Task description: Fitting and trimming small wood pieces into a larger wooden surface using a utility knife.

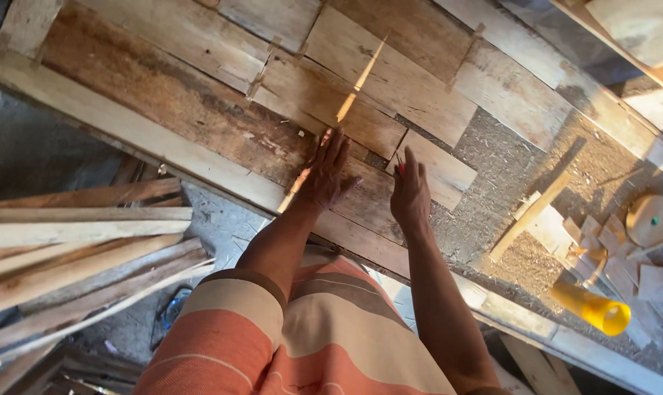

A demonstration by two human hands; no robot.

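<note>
The left hand (326, 174) lies spread flat on a board (346, 186) near the bench's (148, 135) front edge while the right hand (410, 194) pinches a red pencil (400, 167) there; if the board shifts, the mark may stray.

Stacked slats (83, 241) lie left of the workbench (200, 146).

Carpentry workshop, plank workbench (200, 139), sawdust (507, 190), stacked timber strips (75, 256), offcuts (602, 249)
</note>
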